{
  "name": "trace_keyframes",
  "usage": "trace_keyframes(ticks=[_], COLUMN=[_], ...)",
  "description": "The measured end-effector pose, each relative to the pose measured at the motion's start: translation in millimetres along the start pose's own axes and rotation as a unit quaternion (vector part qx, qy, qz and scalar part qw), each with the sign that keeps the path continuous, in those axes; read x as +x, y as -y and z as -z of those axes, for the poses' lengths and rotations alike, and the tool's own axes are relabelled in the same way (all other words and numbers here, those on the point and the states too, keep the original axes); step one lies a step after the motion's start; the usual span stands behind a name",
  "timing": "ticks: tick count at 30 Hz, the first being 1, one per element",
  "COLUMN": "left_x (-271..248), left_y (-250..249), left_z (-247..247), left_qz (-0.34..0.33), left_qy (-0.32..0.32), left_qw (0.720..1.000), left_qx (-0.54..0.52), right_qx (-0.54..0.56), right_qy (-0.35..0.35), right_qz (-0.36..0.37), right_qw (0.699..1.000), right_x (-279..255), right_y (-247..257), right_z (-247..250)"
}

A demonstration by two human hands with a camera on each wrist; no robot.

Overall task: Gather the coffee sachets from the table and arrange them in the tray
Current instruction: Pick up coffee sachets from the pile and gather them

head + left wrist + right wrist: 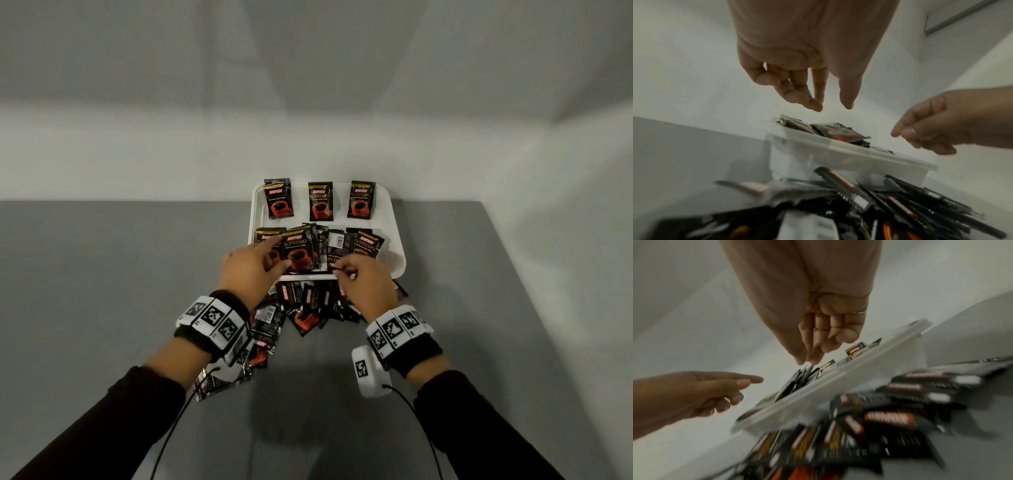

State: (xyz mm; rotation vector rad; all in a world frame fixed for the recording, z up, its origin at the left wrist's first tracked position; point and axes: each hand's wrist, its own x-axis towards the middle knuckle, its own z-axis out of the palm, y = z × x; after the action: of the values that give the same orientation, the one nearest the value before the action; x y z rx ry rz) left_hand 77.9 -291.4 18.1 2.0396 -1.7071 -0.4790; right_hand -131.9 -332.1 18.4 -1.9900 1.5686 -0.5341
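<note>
While your far row looks sorted, most of the job is still open. Three sachets (319,201) lie apart and face up along the 12 o'clock edge of the tray (394,219). Its near half holds a loose overlapping bunch (322,246), at least one showing its barcode side, so that row still needs spreading. A big pile (308,308) sits on the desk (102,274) at the tray's 6 o'clock, some of it under your left wrist.

Your left hand (251,270) hovers over the bunch, thumb and fingers parted, holding nothing in the left wrist view. Your right hand (363,281) has its fingers curled, tips together at the bunch's 6 o'clock edge; can't tell if they pinch a sachet.

Both wrist views are motion-blurred. Pile count unreadable, wrists cover part.
</note>
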Motion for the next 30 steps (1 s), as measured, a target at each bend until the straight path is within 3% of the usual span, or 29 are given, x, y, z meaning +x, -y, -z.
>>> trace_keyframes(ticks=[3, 6, 11, 16, 22, 27, 30], left_x=[-39.4, -89.6, -143.1, -158.1, -157.8, -139.6, -118.7], left_y=[26.8, 60.4, 83.7, 77.0, 76.7, 79.8, 80.0], left_z=[9.8, 10.5, -0.8, -5.3, 3.7, 15.3, 15.9], left_qz=[0.009, 0.046, 0.148, 0.174, 0.208, 0.147, 0.078], left_qy=[-0.009, 0.021, 0.099, 0.114, 0.085, 0.119, 0.161], left_qw=[0.997, 0.997, 0.981, 0.977, 0.968, 0.974, 0.982], left_qx=[-0.072, -0.054, -0.078, -0.05, -0.113, -0.127, -0.061], right_qx=[-0.01, -0.021, -0.049, -0.185, -0.197, -0.154, -0.11], right_qy=[0.088, 0.188, 0.205, 0.272, 0.253, 0.286, 0.339], right_qz=[0.078, 0.15, 0.217, 0.131, 0.142, 0.136, 0.111], right_qw=[0.993, 0.97, 0.953, 0.935, 0.937, 0.936, 0.928], right_x=[-32.9, -56.7, -61.6, -58.8, -63.4, -75.7, -77.1], right_y=[0.5, 9.2, 42.2, 60.1, 57.3, 50.8, 45.1], right_z=[-17.5, -43.8, -78.4, -106.5, -109.8, -99.1, -89.1])
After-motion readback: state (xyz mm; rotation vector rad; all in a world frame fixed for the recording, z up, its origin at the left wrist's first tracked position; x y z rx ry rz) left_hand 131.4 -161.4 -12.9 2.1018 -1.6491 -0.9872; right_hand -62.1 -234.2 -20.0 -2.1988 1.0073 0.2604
